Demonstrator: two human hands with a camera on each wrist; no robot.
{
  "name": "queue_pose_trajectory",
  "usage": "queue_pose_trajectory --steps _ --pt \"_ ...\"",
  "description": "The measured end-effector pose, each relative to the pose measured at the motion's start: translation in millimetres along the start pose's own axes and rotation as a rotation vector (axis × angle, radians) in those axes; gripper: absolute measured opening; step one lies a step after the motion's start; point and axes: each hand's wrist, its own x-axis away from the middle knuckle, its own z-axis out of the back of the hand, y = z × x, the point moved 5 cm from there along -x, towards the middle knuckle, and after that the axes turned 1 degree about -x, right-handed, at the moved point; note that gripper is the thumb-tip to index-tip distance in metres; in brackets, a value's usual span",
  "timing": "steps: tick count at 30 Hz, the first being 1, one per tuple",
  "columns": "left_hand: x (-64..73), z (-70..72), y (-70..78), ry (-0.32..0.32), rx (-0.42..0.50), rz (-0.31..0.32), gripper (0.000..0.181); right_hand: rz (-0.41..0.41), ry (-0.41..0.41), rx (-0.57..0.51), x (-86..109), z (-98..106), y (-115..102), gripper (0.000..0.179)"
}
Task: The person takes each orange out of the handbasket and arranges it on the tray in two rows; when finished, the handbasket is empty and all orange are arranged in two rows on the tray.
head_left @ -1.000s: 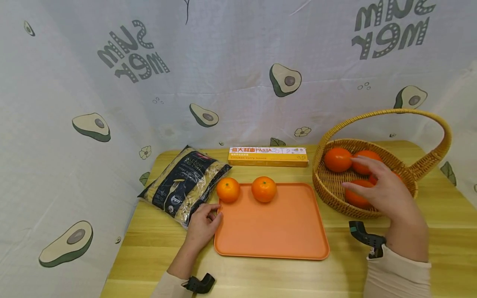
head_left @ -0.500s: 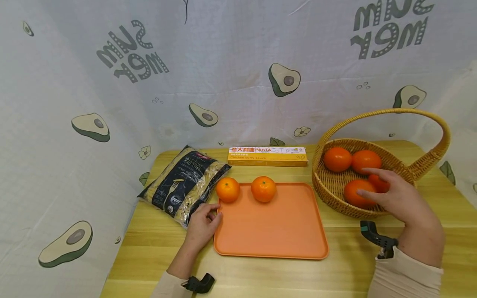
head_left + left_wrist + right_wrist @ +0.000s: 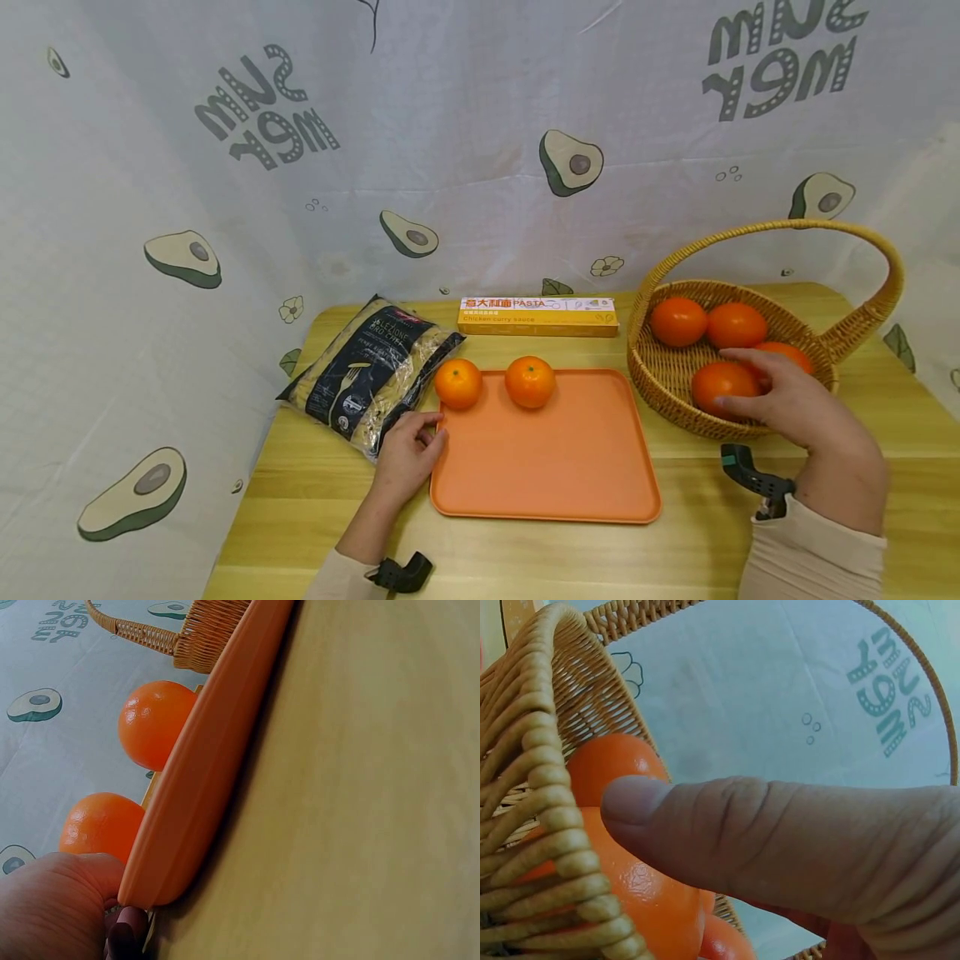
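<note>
My left hand (image 3: 408, 454) holds the left edge of an orange tray (image 3: 547, 458). In the left wrist view the tray's rim lies between its digits. Two oranges, one (image 3: 458, 383) at the tray's far left corner and another (image 3: 530, 382) by its far edge, sit there. At the right, my right hand (image 3: 795, 400) reaches into a wicker basket (image 3: 675, 408) and grips a round orange-red fruit (image 3: 716, 383) near the front rim. The thumb lies along the fruit's near side in the right wrist view; the other fingers are mostly hidden there.
Several similar fruits (image 3: 678, 322) lie in the basket, whose tall handle (image 3: 780, 223) arches over it. A pasta bag (image 3: 375, 367) lies left of the tray, and a pasta box (image 3: 537, 317) stands behind it. A printed curtain (image 3: 465, 167) hangs behind the table.
My right hand has moved down over the front fruit in the basket, and its fingers have closed round that fruit. The left hand and tray have stayed put.
</note>
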Motion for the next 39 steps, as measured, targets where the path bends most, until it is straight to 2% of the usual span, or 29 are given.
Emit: queue_pose_trajectory --steps 5,26,39 --pt "-0.2 0.0 0.0 0.007 -0.009 -0.008 0.022 0.006 -0.007 -0.015 -1.8 -3.4 3.2 0.079" --pt "-0.3 -0.2 -0.2 0.01 0.01 -0.007 0.022 -0.003 0.0 0.046 -6.9 -6.8 4.0 0.077" --pt "-0.2 0.2 1.2 0.018 0.004 -0.021 0.022 -0.056 0.013 0.119 -7.2 -5.2 5.5 0.07"
